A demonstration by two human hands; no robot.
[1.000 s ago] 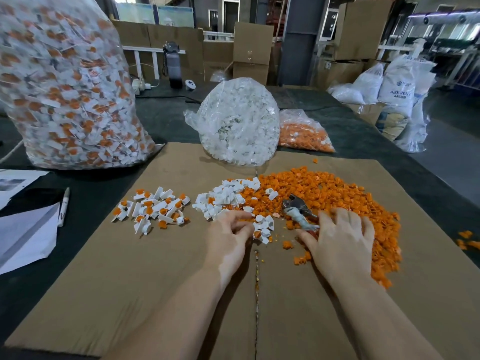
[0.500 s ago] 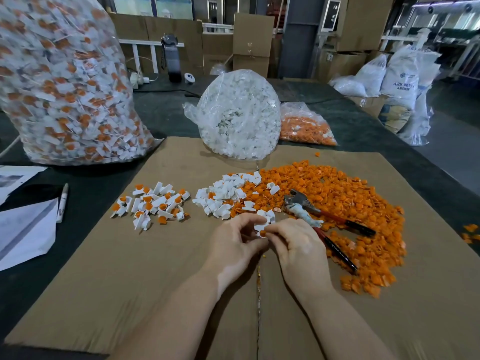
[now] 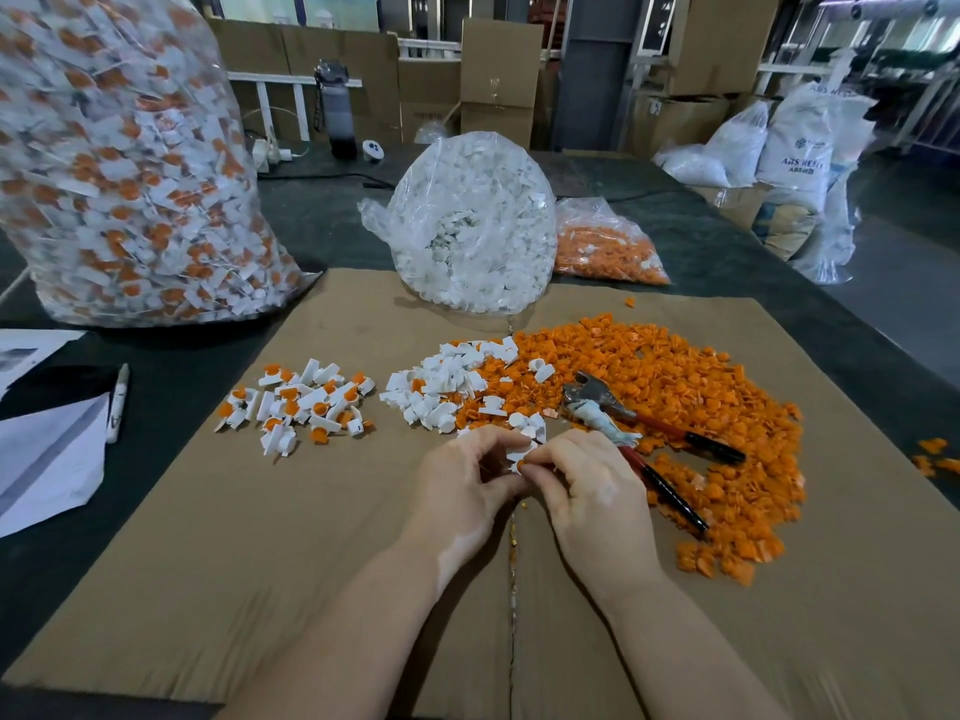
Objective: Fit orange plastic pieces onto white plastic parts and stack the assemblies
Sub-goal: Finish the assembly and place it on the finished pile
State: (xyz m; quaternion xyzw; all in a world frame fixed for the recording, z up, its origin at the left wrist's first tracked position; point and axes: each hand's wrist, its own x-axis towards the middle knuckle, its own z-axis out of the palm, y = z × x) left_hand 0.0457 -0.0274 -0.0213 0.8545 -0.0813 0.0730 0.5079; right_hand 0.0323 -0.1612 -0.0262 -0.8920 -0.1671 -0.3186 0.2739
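Brown cardboard sheet (image 3: 208,589) covers the dark table, and all the work sits on it. At the far left stands a very big clear bag of finished pieces (image 3: 119,163), white and orange mixed. A smaller bag of white parts (image 3: 472,220) stands in the middle at the back, with a bag of orange bits (image 3: 608,249) just beside it on the right.

On the cardboard, the orange pile (image 3: 691,397) is the biggest heap, on the right. Red-handled pliers (image 3: 639,433) lie on top of it. The white pile (image 3: 447,387) touches its left edge. Further left, apart from both, is the small heap of done assemblies (image 3: 301,402).

Near the front, the left hand (image 3: 462,485) and right hand (image 3: 592,485) meet. The left fingers curl and pinch a white part (image 3: 522,452). The right finger and thumb pinch a tiny orange piece (image 3: 521,464) that pokes out right under the white part, touching it. Both sit between the two sets of fingertips, just in front of the white pile.

These bits look very light, hard and smooth, so they could slip or pop away. I think it is best to hold the white part by its flat sides and push the orange piece from its back edge. The fit looks not yet done.
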